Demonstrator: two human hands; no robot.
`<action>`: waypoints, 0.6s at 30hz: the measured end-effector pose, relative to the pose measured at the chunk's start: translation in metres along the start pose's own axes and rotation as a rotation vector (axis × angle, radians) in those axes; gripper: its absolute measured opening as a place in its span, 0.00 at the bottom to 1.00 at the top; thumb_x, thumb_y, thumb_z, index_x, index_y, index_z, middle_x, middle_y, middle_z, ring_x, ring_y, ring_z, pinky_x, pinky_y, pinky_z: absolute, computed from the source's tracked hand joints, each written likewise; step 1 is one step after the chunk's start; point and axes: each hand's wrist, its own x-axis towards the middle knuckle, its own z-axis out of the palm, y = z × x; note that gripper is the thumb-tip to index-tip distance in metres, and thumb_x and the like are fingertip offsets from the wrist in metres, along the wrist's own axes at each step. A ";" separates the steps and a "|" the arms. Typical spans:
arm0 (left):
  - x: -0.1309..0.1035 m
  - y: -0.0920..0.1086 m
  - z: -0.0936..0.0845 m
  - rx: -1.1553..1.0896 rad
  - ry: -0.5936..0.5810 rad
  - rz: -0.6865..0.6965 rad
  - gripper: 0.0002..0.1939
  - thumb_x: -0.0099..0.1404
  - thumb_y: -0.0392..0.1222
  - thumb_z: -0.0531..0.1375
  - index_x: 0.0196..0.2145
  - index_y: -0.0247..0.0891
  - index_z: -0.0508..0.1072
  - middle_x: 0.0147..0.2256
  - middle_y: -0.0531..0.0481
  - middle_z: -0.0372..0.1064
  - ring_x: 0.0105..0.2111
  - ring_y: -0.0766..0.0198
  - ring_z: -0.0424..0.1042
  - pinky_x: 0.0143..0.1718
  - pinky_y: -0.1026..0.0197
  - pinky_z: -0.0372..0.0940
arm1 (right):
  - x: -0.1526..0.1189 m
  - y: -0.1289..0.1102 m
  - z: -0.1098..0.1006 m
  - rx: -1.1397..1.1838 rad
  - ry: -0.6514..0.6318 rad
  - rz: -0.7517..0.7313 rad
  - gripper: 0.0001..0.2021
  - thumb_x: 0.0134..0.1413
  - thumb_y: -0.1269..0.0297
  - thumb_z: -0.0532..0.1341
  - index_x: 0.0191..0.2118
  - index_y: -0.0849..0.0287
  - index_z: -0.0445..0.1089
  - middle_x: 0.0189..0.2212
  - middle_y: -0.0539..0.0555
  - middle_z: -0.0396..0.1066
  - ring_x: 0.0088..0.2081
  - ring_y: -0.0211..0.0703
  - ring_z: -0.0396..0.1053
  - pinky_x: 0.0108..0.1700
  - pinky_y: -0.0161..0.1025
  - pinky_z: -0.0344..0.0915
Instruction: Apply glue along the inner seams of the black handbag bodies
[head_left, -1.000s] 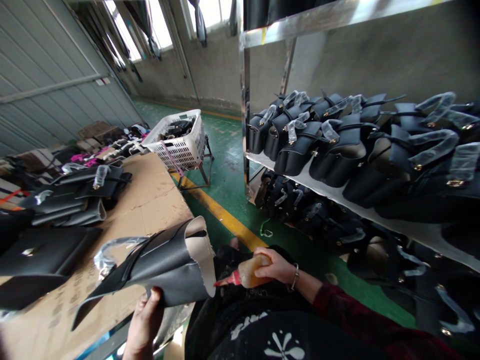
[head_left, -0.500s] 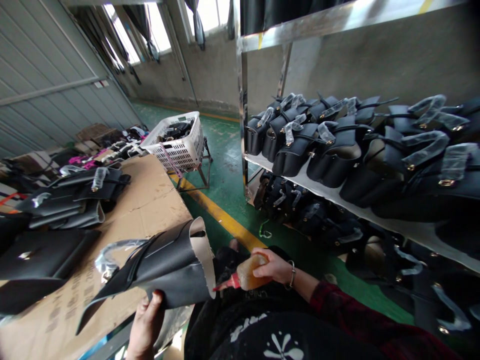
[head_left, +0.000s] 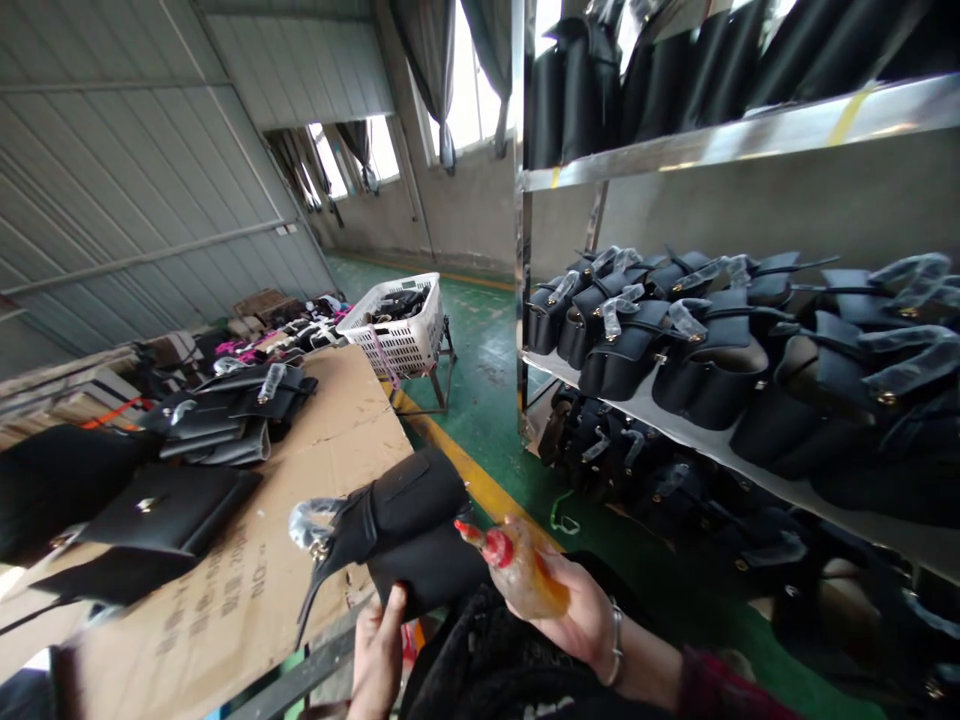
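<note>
My left hand (head_left: 381,640) grips the lower edge of a black leather handbag (head_left: 427,520), thumb on the near face and the other fingers hidden behind it. The bag lies on its side over the table's edge, its plastic-wrapped handle (head_left: 311,522) pointing left. In my right hand (head_left: 574,610) is a squeeze bottle (head_left: 529,580) of amber liquid, probably glue, with a red cap and a narrow red-tipped nozzle. The nozzle points up and left, near the bag's right end but apart from it. The bag's open end is turned out of sight.
A cardboard-covered table (head_left: 352,400) carries a stack of black bags (head_left: 232,410) and a flat black bag (head_left: 169,510). Beyond it, a white plastic basket (head_left: 401,325) rests on a metal stand. At right, a metal rack (head_left: 521,300) holds rows of black bags (head_left: 622,345).
The bottle has tilted from nozzle-down at the bag's rim to nozzle-up, away from the rim. The bag's open end has turned away from view. The head view has tilted upward and shifted left.
</note>
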 end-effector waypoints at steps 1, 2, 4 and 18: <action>-0.003 -0.002 0.001 -0.020 -0.013 -0.004 0.24 0.41 0.63 0.73 0.28 0.41 0.82 0.34 0.42 0.81 0.44 0.38 0.76 0.56 0.42 0.65 | 0.002 -0.001 0.007 0.004 -0.021 -0.008 0.24 0.45 0.60 0.73 0.52 0.47 0.73 0.48 0.54 0.76 0.46 0.47 0.75 0.51 0.44 0.70; -0.007 -0.003 0.000 -0.034 -0.013 0.002 0.24 0.42 0.63 0.73 0.29 0.41 0.82 0.35 0.42 0.81 0.45 0.38 0.76 0.56 0.42 0.64 | 0.004 -0.003 0.013 -0.005 -0.038 -0.014 0.27 0.45 0.60 0.73 0.53 0.46 0.72 0.49 0.54 0.75 0.46 0.47 0.74 0.51 0.45 0.70; -0.014 0.001 -0.003 -0.034 0.005 0.037 0.23 0.44 0.61 0.73 0.32 0.42 0.82 0.38 0.41 0.81 0.48 0.39 0.75 0.58 0.43 0.63 | 0.007 -0.006 0.021 -0.058 -0.055 -0.027 0.29 0.45 0.60 0.72 0.56 0.45 0.70 0.49 0.55 0.74 0.47 0.49 0.74 0.52 0.47 0.70; -0.006 0.109 0.024 -0.158 -0.075 -0.186 0.19 0.46 0.52 0.71 0.33 0.37 0.79 0.31 0.45 0.80 0.39 0.44 0.79 0.36 0.51 0.75 | -0.002 0.001 0.038 -0.234 -0.135 -0.013 0.19 0.39 0.58 0.71 0.42 0.51 0.76 0.42 0.55 0.77 0.44 0.55 0.75 0.52 0.54 0.69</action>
